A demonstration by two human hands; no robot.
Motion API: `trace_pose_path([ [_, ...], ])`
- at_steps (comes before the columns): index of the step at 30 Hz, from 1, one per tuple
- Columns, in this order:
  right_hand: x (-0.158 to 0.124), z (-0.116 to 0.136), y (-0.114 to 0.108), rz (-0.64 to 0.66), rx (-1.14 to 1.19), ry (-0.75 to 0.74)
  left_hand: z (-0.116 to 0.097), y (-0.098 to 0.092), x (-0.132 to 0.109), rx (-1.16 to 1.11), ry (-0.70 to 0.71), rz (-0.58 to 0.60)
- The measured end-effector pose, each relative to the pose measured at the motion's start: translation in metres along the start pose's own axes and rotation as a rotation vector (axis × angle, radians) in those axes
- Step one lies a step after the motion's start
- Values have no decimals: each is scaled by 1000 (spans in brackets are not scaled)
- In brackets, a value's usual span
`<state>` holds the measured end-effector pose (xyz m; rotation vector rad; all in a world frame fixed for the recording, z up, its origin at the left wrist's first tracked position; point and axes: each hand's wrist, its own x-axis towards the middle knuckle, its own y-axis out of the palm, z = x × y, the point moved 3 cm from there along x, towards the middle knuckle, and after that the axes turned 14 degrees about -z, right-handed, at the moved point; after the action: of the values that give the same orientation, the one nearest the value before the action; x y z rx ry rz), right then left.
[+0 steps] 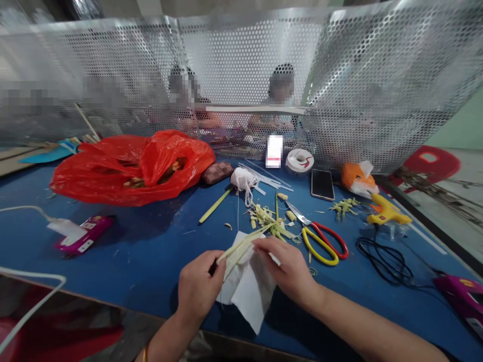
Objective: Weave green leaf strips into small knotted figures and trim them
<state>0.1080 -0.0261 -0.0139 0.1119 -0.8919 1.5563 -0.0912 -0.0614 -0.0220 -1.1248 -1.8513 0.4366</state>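
Head view: left hand [199,287] pinches pale strips [247,240] at their near end, fingers closed; right hand [287,267] lies on strips and tissue [251,296] near the table [151,251] edge, its grip hidden beneath the palm; people behind mesh [377,75] are blurred.

pale green leaf strip [245,241] | slanted, held up | white tissue [249,286] crumpled beneath

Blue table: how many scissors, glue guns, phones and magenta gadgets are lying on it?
Scissors: 1
Yellow glue gun: 1
Phone: 1
Magenta gadgets: 2
Total: 5
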Motion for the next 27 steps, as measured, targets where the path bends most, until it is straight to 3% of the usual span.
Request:
trace_pose_path([
  [5, 4, 15, 7, 318, -232, -353, 0, -1, 1, -14, -32, 24],
  [8, 2, 13, -3, 495, -224, -353, 1, -2, 2, -6, -59, 28],
  [11, -2, 7, -13, 552, -193, -268, 2, -2, 3, -2, -64, 38],
  [19, -20, -5, -3, 437, -327, -348, 2, -2, 3, -2, -65, 46],
  [27, -9, -4, -13, 102, -298, 136, 0, -1, 3, -8, -69, 84],
])
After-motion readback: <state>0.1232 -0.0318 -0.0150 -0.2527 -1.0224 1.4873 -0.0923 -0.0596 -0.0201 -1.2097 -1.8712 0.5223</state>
